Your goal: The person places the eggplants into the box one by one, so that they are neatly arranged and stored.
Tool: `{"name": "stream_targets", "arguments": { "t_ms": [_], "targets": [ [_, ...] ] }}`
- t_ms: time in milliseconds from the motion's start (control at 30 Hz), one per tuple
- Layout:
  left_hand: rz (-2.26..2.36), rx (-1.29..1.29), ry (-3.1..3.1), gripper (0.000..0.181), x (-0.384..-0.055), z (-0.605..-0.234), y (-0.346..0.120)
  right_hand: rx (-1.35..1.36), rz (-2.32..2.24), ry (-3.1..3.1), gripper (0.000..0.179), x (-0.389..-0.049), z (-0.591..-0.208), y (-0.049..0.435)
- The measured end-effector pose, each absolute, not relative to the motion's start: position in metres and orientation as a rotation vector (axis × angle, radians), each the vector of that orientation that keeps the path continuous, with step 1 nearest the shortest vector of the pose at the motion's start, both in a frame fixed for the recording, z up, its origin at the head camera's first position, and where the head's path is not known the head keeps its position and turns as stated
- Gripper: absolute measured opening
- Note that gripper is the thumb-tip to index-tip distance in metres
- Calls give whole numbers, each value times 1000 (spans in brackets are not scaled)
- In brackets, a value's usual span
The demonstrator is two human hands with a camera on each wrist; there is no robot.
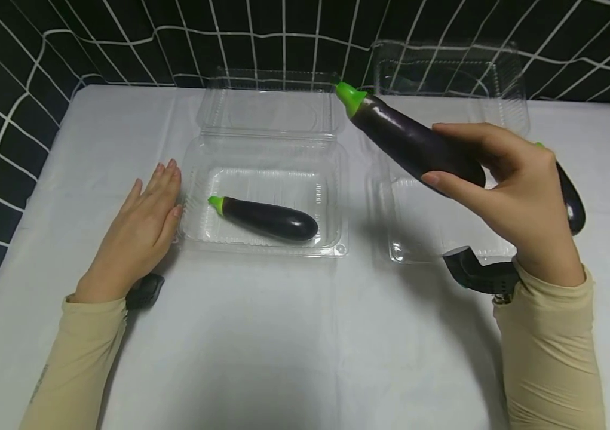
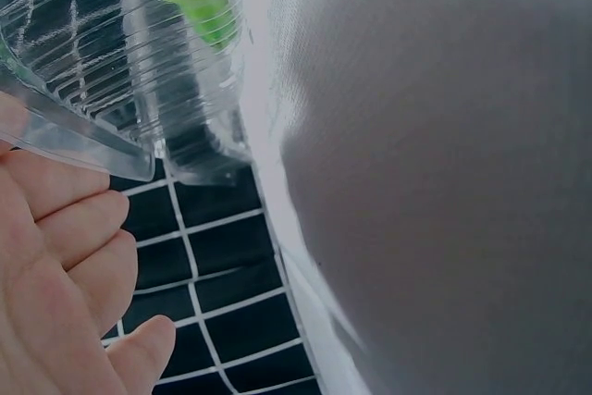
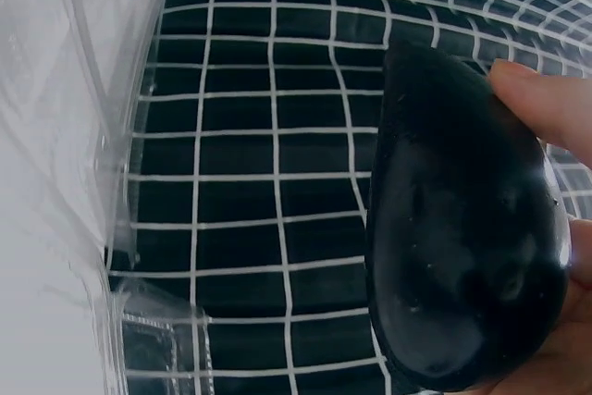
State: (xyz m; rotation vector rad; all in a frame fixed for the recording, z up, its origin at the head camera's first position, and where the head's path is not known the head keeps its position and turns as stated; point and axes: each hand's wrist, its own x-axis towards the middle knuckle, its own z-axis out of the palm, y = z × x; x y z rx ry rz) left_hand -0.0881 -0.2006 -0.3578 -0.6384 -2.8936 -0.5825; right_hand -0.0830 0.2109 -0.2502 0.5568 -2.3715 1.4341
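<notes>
My right hand (image 1: 520, 185) grips an eggplant (image 1: 407, 137) by its thick end, thumb on the near side. Its green stem points up and left, and the whole fruit is held above the right clear plastic clamshell box (image 1: 423, 224). In the right wrist view the dark rounded end of the eggplant (image 3: 467, 228) fills much of the picture. A second eggplant (image 1: 269, 219) lies inside the left clear clamshell box (image 1: 261, 179). Beside that box's left edge, my left hand (image 1: 140, 230) has its fingers straight, fingertips right at the wall.
A third eggplant (image 1: 572, 203) lies to the right, partly hidden behind my right hand. Both boxes have their lids folded back toward a dark, white-gridded backdrop (image 1: 283, 36). A white cloth (image 1: 261, 334) covers the table.
</notes>
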Motion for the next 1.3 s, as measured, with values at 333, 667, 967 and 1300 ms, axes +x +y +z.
{"name": "stream_targets", "arguments": {
  "t_ms": [333, 667, 967, 1300],
  "targets": [
    [-591, -649, -2879, 51, -88, -358, -201, 684, 1335, -2420, 45, -86, -250, 185],
    [-600, -653, -2867, 51, -86, -359, -201, 708, 1324, -2453, 43, -87, -252, 168],
    [-608, -655, -2870, 52, -88, -358, -201, 803, 1303, -2445, 43, -92, -255, 159],
    [-583, -662, -2878, 51, -87, -358, -201, 868, 1248, -2481, 42, -93, -261, 141]
  ]
}}
